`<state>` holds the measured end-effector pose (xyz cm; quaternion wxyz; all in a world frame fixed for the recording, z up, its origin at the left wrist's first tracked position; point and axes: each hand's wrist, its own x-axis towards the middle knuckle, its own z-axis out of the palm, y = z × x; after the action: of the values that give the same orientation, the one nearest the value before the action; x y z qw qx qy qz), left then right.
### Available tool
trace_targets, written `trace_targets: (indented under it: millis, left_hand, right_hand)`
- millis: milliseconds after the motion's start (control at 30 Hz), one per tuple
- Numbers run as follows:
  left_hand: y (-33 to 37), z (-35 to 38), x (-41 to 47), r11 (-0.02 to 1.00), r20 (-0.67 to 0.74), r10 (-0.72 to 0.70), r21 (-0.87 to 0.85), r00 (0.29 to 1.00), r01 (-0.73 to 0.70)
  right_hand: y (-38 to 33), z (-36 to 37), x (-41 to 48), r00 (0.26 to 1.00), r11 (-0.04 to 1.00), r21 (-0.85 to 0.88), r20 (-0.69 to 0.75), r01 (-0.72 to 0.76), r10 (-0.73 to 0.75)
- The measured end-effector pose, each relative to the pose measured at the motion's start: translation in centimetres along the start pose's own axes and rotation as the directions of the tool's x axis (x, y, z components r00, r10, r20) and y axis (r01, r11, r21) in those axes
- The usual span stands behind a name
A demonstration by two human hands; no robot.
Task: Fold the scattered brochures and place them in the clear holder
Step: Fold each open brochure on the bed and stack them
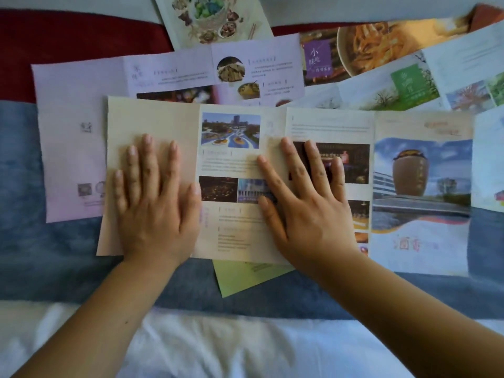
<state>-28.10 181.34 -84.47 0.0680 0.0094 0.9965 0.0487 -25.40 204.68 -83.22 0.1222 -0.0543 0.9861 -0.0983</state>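
matt paper brochures, soft cloth bedding

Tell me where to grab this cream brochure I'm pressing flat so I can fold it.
Pinch the lower left corner of the cream brochure, coming from the left with your left hand. That corner lies free on the blue cloth, and nothing overlaps it.

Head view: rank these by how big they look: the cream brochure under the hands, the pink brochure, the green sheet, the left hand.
1. cream brochure
2. pink brochure, partly covered
3. left hand
4. green sheet, mostly hidden under the cream one, so its true size is unsure
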Motion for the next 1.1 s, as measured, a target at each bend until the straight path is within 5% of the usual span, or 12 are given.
trace_targets:
  millis: [433, 1100]
  left_hand:
    - [-8.7, -1.1, -0.6, 0.987, -0.027, -0.127, -0.098, 0.991, 0.124]
    - [-2.8, -3.9, -0.8, 0.837, 0.147, -0.108, -0.520, 0.983, 0.170]
  right_hand:
    - [-1.0, 1.2, 1.9, 0.998, 0.994, -0.099, -0.037, 0.046, -0.050]
    - [-1.1, 0.4, 2.2, 0.999, 0.996, -0.074, -0.004, 0.049, -0.049]
